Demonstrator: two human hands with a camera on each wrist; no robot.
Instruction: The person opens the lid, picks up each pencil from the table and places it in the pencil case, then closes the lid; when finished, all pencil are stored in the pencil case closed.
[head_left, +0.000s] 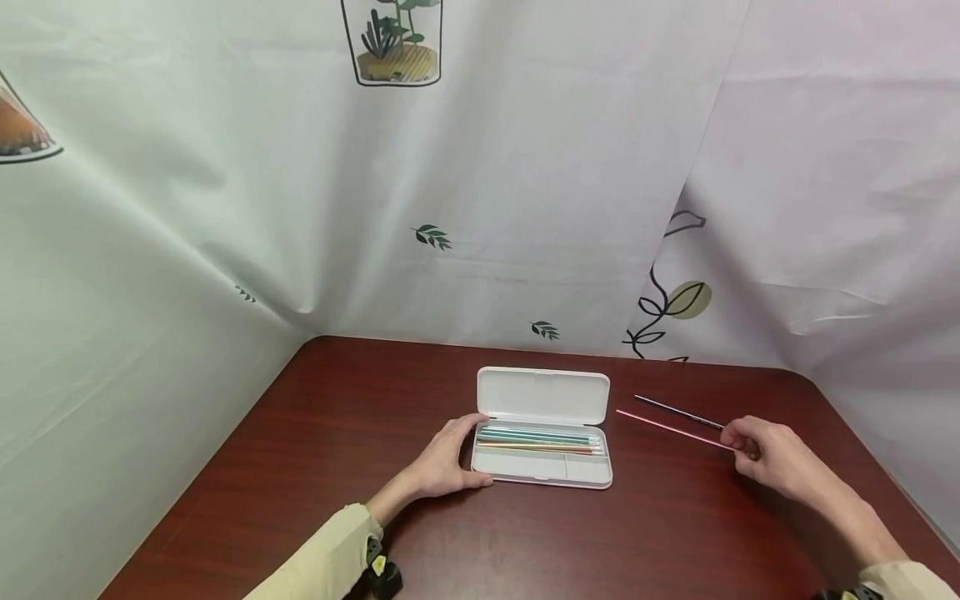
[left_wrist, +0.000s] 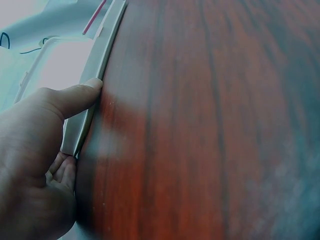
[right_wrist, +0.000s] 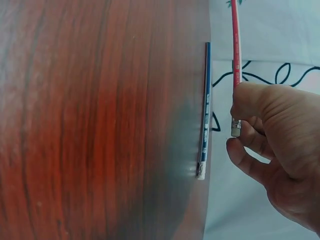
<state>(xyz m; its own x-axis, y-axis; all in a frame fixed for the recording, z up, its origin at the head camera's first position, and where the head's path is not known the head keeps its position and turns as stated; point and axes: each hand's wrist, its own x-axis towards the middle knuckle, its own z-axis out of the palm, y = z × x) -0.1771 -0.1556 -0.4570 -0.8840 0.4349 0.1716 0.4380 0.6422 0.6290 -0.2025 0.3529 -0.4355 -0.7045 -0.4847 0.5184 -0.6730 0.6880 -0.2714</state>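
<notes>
A white pencil case [head_left: 521, 465] lies on the table with its lid [head_left: 543, 395] raised at the back. Several pencils [head_left: 536, 437], teal and orange-yellow among them, lie side by side in its long rear compartment. My left hand [head_left: 442, 463] grips the case's left end, with the thumb [left_wrist: 80, 97] along the front edge and the fingers around the far side. To the right of the case, my right hand [head_left: 783, 457] pinches a pink-red pencil [right_wrist: 236, 47] near its eraser end, held above the table. A dark blue pencil [right_wrist: 207, 107] with a white eraser lies on the table beside that hand.
The dark red wooden table [head_left: 337, 400] is bordered by a pale printed curtain [head_left: 525, 167] at the back and both sides. In the case, a divider splits the front strip into two parts.
</notes>
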